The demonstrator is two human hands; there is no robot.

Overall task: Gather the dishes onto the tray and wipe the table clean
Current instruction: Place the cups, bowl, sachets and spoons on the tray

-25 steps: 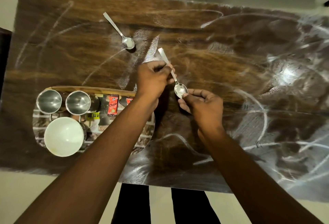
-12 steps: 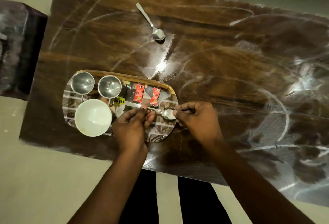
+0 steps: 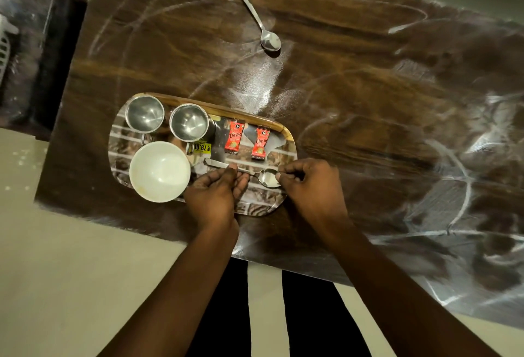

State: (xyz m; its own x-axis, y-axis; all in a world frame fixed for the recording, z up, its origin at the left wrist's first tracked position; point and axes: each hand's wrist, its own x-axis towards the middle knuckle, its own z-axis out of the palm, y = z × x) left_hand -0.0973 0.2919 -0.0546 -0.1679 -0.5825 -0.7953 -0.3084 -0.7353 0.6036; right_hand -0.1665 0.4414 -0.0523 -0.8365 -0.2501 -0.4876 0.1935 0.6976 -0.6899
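Note:
An oval tray (image 3: pixel 255 117) lies near the table's front edge. It carries two steel cups (image 3: pixel 145 114) (image 3: pixel 189 122), a white bowl (image 3: pixel 159 171) and two red sachets (image 3: pixel 234 136). A steel spoon (image 3: pixel 268 177) lies flat across the tray's near side. My left hand (image 3: pixel 215 195) pinches its handle and my right hand (image 3: pixel 309 183) holds the rim of its bowl. A second spoon (image 3: pixel 261 23) lies alone on the dark wooden table (image 3: pixel 368 101), far beyond the tray.
White smears and streaks cover the tabletop, thickest at the right. A dark stool or side table (image 3: pixel 31 53) stands to the left with a white basket edge on it. Pale floor and my dark trouser legs show below the table's front edge.
Both hands carried the spoon from the table's middle down to the tray and lowered it flat onto the tray's near side. The far spoon stayed put.

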